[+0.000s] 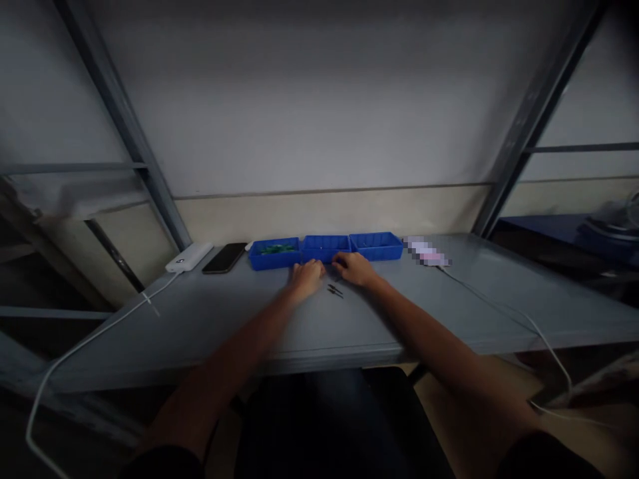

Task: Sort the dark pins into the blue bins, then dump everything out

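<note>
Three blue bins stand side by side on the grey table. Green pieces (277, 249) lie in the left bin (276, 261). My left hand (308, 277) is near the front of the middle bin (327, 251), its fingers curled; what they hold, if anything, is too small to tell. My right hand (353, 268) is just right of it, fingers bent together in front of the middle bin and the right bin (377, 253); its fingertips are too dark to read. Small dark pointed pieces (335, 291) lie on the table between my forearms.
At the left are a white power bank (190, 257) with a cable and a dark phone (225, 258). A blurred-out item (426, 253) with a white cable (494, 304) lies right of the bins. Metal uprights flank the grey table (200, 326).
</note>
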Demonstrator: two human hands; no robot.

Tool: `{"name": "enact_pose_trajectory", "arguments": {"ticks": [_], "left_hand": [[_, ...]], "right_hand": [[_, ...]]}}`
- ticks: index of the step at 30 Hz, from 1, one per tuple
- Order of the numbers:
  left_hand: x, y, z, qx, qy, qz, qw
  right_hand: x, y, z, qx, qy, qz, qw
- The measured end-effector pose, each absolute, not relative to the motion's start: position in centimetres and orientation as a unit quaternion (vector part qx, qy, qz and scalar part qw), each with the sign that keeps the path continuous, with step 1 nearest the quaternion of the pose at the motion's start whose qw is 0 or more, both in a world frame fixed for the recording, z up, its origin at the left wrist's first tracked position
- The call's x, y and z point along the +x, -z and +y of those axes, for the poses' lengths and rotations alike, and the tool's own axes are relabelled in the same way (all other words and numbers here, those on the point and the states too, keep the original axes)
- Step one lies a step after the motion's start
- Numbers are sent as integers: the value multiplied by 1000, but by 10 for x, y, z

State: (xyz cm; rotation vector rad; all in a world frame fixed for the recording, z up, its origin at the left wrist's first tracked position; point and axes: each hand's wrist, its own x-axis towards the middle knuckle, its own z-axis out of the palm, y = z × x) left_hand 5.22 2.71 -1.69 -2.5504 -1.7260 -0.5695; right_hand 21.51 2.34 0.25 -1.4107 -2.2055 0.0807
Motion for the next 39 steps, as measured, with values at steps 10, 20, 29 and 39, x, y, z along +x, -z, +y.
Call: {"name": "enact_pose_trajectory", "arguments": {"ticks": [10,20,29,39], "left_hand": [[41,13,33,-788,244,-563,-47],[41,14,36,-818,301,-484,-75],[43,11,30,-828,314,-455,-92],[41,14,34,-824,328,-446,-123]], "right_hand": [[215,-7,18,-494,-8,-833,250],[215,-10,15,-489,20,-835,251],[214,-7,17,-516,24,-824,233],[214,-5,21,-500,-8,-833,237]]}}
